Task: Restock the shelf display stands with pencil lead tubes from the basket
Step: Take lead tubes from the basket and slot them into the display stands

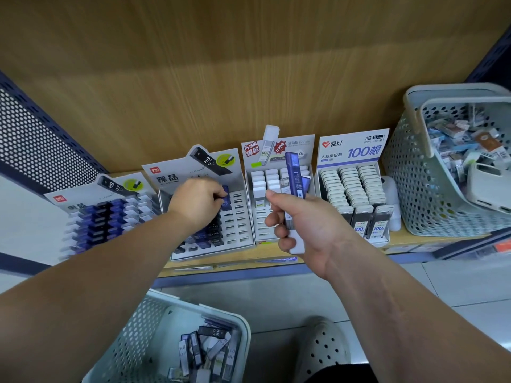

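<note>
My left hand (pixel 197 201) pinches a blue lead tube (pixel 225 199) at a slot of the second display stand (pixel 237 217), which is partly filled with dark and blue tubes. My right hand (pixel 301 225) grips a small bunch of lead tubes (pixel 294 183), blue and white-capped, upright in front of the third stand (pixel 260 225). The pale basket (pixel 177 313) on the floor below holds several loose lead tubes (pixel 207 352). A full stand (pixel 102 217) of blue and black tubes sits at far left.
A fourth stand (pixel 356 189) of white-capped tubes stands at the right. Beyond it, a second perforated basket (pixel 414 172) full of mixed stationery sits on the shelf. The wooden shelf edge (pixel 235 264) runs below the stands. A pale perforated shoe (pixel 323 352) is on the tiled floor.
</note>
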Demonstrator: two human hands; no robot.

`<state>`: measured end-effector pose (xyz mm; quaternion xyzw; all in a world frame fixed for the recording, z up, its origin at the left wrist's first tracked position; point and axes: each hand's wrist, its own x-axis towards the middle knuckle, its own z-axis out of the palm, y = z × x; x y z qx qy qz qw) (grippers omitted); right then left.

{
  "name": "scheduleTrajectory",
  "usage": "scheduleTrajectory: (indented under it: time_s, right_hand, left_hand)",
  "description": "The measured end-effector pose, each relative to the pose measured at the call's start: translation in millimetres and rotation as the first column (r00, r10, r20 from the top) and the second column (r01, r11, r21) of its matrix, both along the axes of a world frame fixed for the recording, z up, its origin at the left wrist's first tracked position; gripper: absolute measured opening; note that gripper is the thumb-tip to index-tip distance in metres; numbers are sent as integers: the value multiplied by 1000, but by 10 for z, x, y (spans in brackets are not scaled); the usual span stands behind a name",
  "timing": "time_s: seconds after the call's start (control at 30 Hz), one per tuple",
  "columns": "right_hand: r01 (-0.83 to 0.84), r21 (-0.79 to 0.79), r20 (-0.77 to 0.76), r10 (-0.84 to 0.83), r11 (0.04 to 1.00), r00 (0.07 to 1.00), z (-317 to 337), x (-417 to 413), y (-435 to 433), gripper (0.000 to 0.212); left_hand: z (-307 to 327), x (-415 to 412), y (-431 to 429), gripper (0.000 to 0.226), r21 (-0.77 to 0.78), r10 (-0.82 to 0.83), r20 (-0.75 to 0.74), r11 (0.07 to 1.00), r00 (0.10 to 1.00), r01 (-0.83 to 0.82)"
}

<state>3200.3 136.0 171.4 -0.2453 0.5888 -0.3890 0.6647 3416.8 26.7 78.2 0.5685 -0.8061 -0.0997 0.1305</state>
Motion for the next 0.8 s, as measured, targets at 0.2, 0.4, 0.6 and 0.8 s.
scheduleTrajectory:
  time_s: [0.2, 0.4, 0.6, 0.8]
  right_hand:
    - [-21, -4, 2, 21, 1000, 1000, -7, 20, -11, 17]
    - [-130, -27, -5, 130, 991, 991, -35, 59, -8, 21]
    - [-267, -37, -133, 260, 963, 956, -34, 102, 41, 25]
    - [-242, -86, -107, 233, 966, 967, 69, 118, 86, 29]
  left_hand:
    - [-7, -49, 54, 24, 4, -78, 157, 997, 985, 78]
    - [532, -389, 311, 21, 399, 249, -641, 916, 726, 37]
    - [990, -614, 521, 12, 419, 240, -786, 885, 569, 204]
    - [1081, -574, 584, 18, 489, 388, -827, 854, 408, 179]
